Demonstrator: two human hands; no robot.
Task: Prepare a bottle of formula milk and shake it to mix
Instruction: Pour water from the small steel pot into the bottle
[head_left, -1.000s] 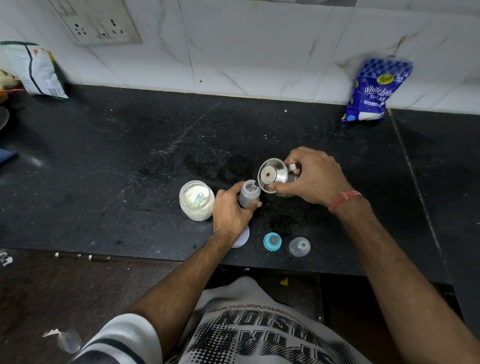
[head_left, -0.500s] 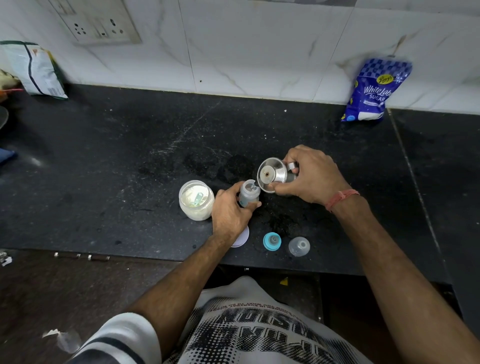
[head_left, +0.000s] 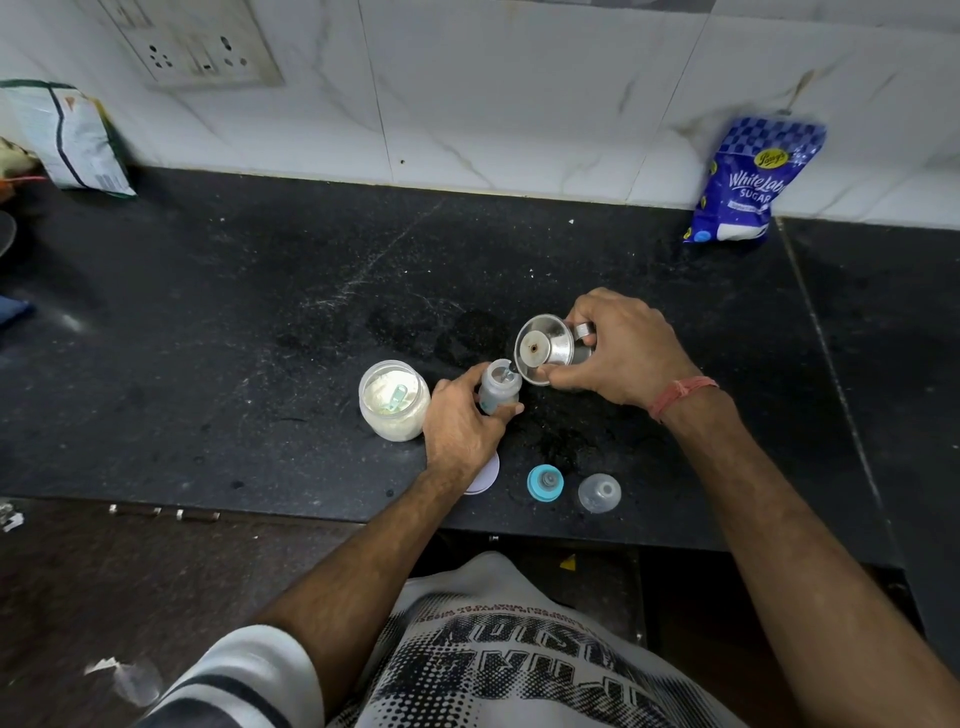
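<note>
Bottle (head_left: 497, 385) gripped upright on counter (head_left: 260, 312) by left hand (head_left: 460, 428), steadied for pouring; right hand (head_left: 618, 353) grasped steel cup (head_left: 545, 351), tipped over bottle mouth.

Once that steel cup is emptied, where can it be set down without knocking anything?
Bare black counter lies behind the right hand, stretching to the sugar bag, and right of that wrist. Crowded: the front edge, where teat ring, clear cap and white lid sit, and left, by the powder jar and bottle.
</note>
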